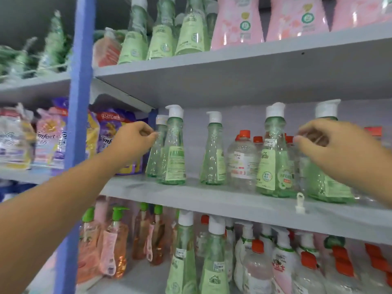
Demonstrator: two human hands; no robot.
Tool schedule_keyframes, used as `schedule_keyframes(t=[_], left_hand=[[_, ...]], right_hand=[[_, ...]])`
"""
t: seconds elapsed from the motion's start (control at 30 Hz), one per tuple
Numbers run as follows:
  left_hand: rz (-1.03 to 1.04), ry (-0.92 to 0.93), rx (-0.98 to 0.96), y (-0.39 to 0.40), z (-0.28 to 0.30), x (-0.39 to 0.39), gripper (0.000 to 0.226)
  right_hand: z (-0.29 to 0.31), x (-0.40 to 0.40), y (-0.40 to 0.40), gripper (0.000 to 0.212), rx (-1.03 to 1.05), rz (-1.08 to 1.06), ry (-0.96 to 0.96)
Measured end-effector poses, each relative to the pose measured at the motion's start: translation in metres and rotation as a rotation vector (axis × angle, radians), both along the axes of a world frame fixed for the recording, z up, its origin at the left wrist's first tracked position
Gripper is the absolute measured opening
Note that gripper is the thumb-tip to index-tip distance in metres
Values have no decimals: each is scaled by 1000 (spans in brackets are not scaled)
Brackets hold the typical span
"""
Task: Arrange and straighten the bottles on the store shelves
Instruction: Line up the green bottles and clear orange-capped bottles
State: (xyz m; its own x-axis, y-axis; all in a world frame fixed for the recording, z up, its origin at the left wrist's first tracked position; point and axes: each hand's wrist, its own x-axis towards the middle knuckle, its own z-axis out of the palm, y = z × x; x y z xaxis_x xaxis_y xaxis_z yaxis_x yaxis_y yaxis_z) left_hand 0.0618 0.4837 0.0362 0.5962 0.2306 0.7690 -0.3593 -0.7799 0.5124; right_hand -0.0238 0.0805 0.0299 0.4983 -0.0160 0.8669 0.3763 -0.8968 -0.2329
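Observation:
The middle shelf [212, 196] holds several green pump bottles with white caps. My left hand [135, 141] reaches in from the lower left, and its curled fingertips pinch the neck of the rear left green bottle [153, 158], which stands just behind another green bottle [172, 153]. A lone green bottle [213, 153] stands mid-shelf. My right hand [331, 149] hovers blurred, fingers curled and holding nothing, between a labelled green bottle [273, 158] and the rightmost green bottle [326, 183], whose neck it partly hides.
Clear bottles with red caps [242, 158] crowd behind the green ones. A blue upright post [79, 102] divides off refill pouches [48, 134] on the left. Green and pink bottles fill the upper shelf [233, 58], and mixed pump bottles the lower one. A white clip [300, 203] hangs from the shelf edge.

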Motion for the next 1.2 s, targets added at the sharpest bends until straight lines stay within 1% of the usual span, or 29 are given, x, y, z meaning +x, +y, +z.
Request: schedule_keyframes(t=[0.1,0.17,0.23,0.27,0.37,0.4,0.47,0.53,0.57,0.67,0.73,0.77,0.8,0.83,0.9,0.93,0.97,1.0,1.03,1.07,1.2], left_hand=[[-60,112,-50,29,3,11,14],[-103,174,-61,39,6,23,14],[-159,232,-102,44,14,40,18],[-162,267,-116,45,19,51,19],[-77,380,-61,54,38,82,28],[-81,405,-48,59,43,94,31],[-136,442,-43,68,50,117,42],[-188,495,-31,74,55,139,54],[-230,517,-31,74,56,149,53],[-350,510,-81,66,57,180,31],[-397,507,-97,60,57,198,25],[-404,512,-91,58,56,204,25],[-385,516,-61,56,56,208,30],[-342,520,-6,54,57,212,41],[-245,511,103,51,56,218,69],[-207,499,137,51,55,221,83],[-176,488,151,50,53,223,94],[-150,480,133,51,52,226,101],[-127,463,100,52,52,229,103],[-105,440,79,55,51,233,101],[-57,399,66,67,48,240,103]], right_hand=[[19,-3,75,15,-71,137,153],[27,14,121,15,-105,184,262],[31,43,162,16,-92,218,379],[32,58,181,20,-79,227,428],[37,103,227,50,-48,185,510],[40,116,238,57,-37,159,522],[44,139,257,62,5,141,533],[47,157,270,60,55,152,526],[48,164,275,56,87,161,517],[51,181,278,47,207,196,548],[54,192,276,45,245,242,605],[55,198,276,45,247,261,629],[56,204,275,44,246,274,650],[57,209,275,44,245,283,671],[62,222,275,43,231,281,714],[64,228,276,50,216,259,736],[67,236,276,60,200,232,755],[69,244,276,68,193,217,767],[71,252,276,69,197,225,774],[72,258,277,64,207,244,778],[76,271,276,37,197,292,839]])
